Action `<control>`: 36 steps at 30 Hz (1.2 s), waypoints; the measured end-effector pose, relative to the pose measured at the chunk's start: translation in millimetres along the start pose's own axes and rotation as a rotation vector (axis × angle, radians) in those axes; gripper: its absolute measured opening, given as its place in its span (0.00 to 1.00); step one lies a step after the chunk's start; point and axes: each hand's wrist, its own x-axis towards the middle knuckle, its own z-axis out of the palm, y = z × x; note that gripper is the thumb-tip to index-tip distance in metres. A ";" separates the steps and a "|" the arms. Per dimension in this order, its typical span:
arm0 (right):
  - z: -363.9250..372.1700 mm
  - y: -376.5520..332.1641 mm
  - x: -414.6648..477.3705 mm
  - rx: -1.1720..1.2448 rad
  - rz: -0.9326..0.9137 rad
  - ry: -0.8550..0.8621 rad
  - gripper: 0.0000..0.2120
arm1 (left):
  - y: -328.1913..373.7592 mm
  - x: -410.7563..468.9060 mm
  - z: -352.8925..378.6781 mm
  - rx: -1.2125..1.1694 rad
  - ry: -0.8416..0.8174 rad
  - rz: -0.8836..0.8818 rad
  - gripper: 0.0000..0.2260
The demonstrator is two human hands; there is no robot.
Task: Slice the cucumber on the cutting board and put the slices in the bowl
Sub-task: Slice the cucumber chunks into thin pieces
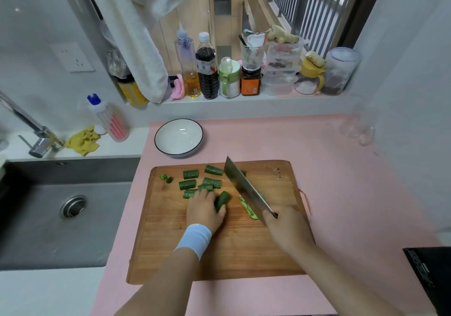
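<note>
left hand [204, 209] holding cucumber [222, 200], right hand [286, 227] gripping cleaver [246, 187]

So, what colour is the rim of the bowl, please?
Dark, nearly black, on a white bowl; head view shows it best.

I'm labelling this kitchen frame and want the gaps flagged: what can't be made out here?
Head view only.
- Handle of the steel cleaver: hidden inside the right hand.
- Dark green cucumber chunk: near end covered by the left hand.
- Thin cucumber slices: partly behind the blade.
- Black flat appliance: cut off by the right edge.
</note>
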 end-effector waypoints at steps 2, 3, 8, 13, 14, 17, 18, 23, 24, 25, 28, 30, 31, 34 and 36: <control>5.7 -1.5 -6.4 -0.060 -0.023 -0.026 0.14 | -12.6 -18.8 1.9 -0.046 0.002 -0.054 0.15; 8.5 -3.1 -10.5 -0.092 -0.041 -0.033 0.13 | -18.3 -28.3 3.3 -0.061 0.005 -0.073 0.14; 23.2 -5.4 -32.1 -0.200 -0.139 -0.075 0.10 | -35.1 -71.4 15.2 -0.080 0.020 -0.144 0.15; 36.0 -5.2 -39.4 -0.297 -0.187 -0.098 0.13 | -31.1 -87.3 23.3 -0.156 0.114 -0.127 0.15; 37.3 -5.7 -39.5 -0.305 -0.184 -0.101 0.13 | -30.6 -86.9 25.2 -0.204 0.143 -0.126 0.14; 40.5 -5.8 -39.5 -0.322 -0.170 -0.109 0.14 | -29.6 -83.7 30.4 -0.330 0.209 -0.066 0.06; 41.1 -5.2 -39.3 -0.321 -0.170 -0.112 0.14 | -29.0 -82.5 32.0 -0.348 0.217 -0.024 0.05; 45.0 -1.7 -39.4 -0.344 -0.208 -0.101 0.17 | -29.9 -78.0 38.7 -0.395 0.269 0.076 0.06; 46.0 -1.6 -39.8 -0.352 -0.220 -0.099 0.16 | -30.9 -77.5 39.4 -0.399 0.270 0.087 0.06; 46.8 -1.6 -40.4 -0.365 -0.236 -0.093 0.15 | -31.6 -77.2 39.3 -0.402 0.270 0.095 0.06; 50.0 -3.5 -44.4 -0.420 -0.291 -0.048 0.10 | -32.0 -77.8 37.8 -0.409 0.270 0.117 0.07; 51.7 -5.7 -50.1 -0.415 -0.358 -0.009 0.09 | -31.6 -79.6 37.3 -0.413 0.277 0.130 0.07; 52.7 -5.7 -52.1 -0.407 -0.388 0.009 0.08 | -31.4 -80.3 37.3 -0.415 0.274 0.130 0.09; 57.0 -3.1 -57.9 -0.404 -0.440 0.044 0.08 | -30.9 -81.0 36.8 -0.416 0.271 0.110 0.11; 57.8 -3.9 -60.2 -0.445 -0.427 0.059 0.06 | -30.3 -79.9 37.0 -0.426 0.276 0.114 0.10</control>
